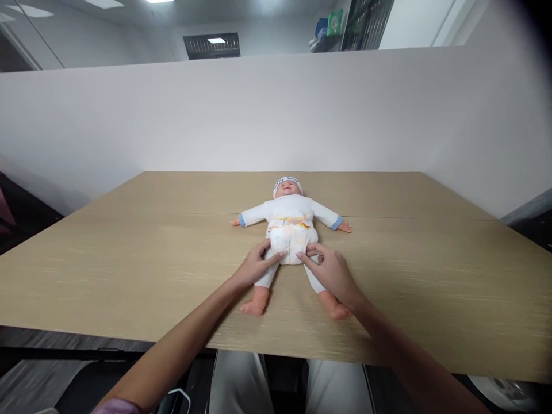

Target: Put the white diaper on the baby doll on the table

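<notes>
A baby doll lies on its back on the table, head away from me, arms spread and legs apart. It wears a white outfit with blue cuffs and a white headband with lettering. A white diaper with an orange-patterned waistband sits around its hips, over the outfit. My left hand grips the diaper's left leg edge, its thumb on the front and fingers at the outer side. At the opposite leg edge, my right hand is closed with thumb and index finger on the diaper. Some fingertips are hidden.
The wooden table has a seam across its far part. A white partition rises behind it. Below the front edge are my legs in light trousers. A dark chair stands at the left.
</notes>
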The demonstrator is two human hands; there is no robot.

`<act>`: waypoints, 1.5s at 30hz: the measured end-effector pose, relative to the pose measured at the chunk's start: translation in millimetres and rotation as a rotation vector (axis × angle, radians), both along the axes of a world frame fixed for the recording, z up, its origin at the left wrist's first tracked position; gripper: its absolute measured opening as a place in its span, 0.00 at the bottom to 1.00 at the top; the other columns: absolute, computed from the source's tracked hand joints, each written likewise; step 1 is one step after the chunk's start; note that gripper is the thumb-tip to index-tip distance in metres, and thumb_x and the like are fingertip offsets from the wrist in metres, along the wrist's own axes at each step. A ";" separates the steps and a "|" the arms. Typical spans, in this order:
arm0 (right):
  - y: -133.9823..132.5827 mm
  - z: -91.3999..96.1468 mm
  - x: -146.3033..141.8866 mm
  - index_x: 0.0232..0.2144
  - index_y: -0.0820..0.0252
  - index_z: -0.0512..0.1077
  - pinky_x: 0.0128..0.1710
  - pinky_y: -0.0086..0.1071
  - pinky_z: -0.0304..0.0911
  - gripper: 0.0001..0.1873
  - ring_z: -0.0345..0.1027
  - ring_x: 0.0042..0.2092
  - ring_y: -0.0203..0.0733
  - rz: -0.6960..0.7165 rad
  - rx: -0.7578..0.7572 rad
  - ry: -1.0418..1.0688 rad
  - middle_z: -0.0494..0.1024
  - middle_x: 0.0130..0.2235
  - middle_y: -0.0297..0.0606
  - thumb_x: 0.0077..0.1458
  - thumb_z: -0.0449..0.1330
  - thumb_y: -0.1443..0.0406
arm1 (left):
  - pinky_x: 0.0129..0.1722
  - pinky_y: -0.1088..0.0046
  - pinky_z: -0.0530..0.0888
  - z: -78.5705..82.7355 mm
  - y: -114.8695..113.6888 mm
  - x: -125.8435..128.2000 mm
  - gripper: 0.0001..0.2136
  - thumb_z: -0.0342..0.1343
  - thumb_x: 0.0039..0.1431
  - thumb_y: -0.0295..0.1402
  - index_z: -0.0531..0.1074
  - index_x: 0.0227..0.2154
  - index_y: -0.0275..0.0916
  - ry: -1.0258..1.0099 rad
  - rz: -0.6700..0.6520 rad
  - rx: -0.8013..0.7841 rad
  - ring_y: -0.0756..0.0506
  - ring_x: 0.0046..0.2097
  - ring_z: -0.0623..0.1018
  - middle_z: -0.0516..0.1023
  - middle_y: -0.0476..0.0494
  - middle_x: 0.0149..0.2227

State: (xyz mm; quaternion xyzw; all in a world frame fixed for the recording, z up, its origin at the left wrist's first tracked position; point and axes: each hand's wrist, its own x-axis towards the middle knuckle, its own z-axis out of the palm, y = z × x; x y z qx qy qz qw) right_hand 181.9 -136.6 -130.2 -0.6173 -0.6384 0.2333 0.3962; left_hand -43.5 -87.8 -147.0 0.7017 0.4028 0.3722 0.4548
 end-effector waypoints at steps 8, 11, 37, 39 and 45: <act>5.9 -8.7 6.2 0.34 0.55 0.77 0.37 0.34 0.62 0.15 0.72 0.36 0.44 0.089 -0.045 0.116 0.82 0.36 0.35 0.59 0.64 0.51 | 0.59 0.58 0.71 3.0 1.9 2.1 0.20 0.63 0.62 0.46 0.78 0.49 0.37 -0.157 -0.046 -0.139 0.36 0.56 0.77 0.81 0.40 0.52; 8.0 -13.2 9.6 0.36 0.56 0.77 0.36 0.34 0.63 0.17 0.72 0.37 0.44 0.117 -0.071 0.222 0.81 0.36 0.35 0.59 0.63 0.49 | 0.59 0.58 0.71 3.1 2.0 1.9 0.22 0.65 0.61 0.46 0.78 0.52 0.38 -0.247 -0.038 -0.240 0.36 0.57 0.77 0.81 0.38 0.55; 20.9 -16.9 9.3 0.66 0.55 0.60 0.68 0.52 0.56 0.29 0.59 0.68 0.53 0.053 0.506 -0.100 0.67 0.67 0.49 0.68 0.54 0.53 | 0.65 0.55 0.63 0.7 8.7 -4.6 0.26 0.59 0.67 0.44 0.64 0.63 0.40 0.113 0.237 0.575 0.37 0.67 0.66 0.66 0.34 0.67; 27.1 -19.8 9.4 0.70 0.55 0.56 0.71 0.52 0.50 0.31 0.53 0.72 0.51 0.146 0.454 -0.092 0.61 0.71 0.47 0.70 0.51 0.53 | 0.69 0.54 0.58 3.2 17.0 -5.3 0.26 0.54 0.70 0.44 0.61 0.67 0.41 0.161 0.128 0.594 0.38 0.71 0.61 0.63 0.34 0.70; 40.5 -27.1 23.0 0.70 0.51 0.60 0.72 0.49 0.49 0.28 0.53 0.72 0.48 0.284 0.447 -0.136 0.62 0.72 0.40 0.73 0.46 0.53 | 0.70 0.56 0.57 5.5 32.2 -7.9 0.24 0.48 0.73 0.44 0.65 0.68 0.46 0.302 0.014 0.632 0.38 0.68 0.63 0.65 0.40 0.68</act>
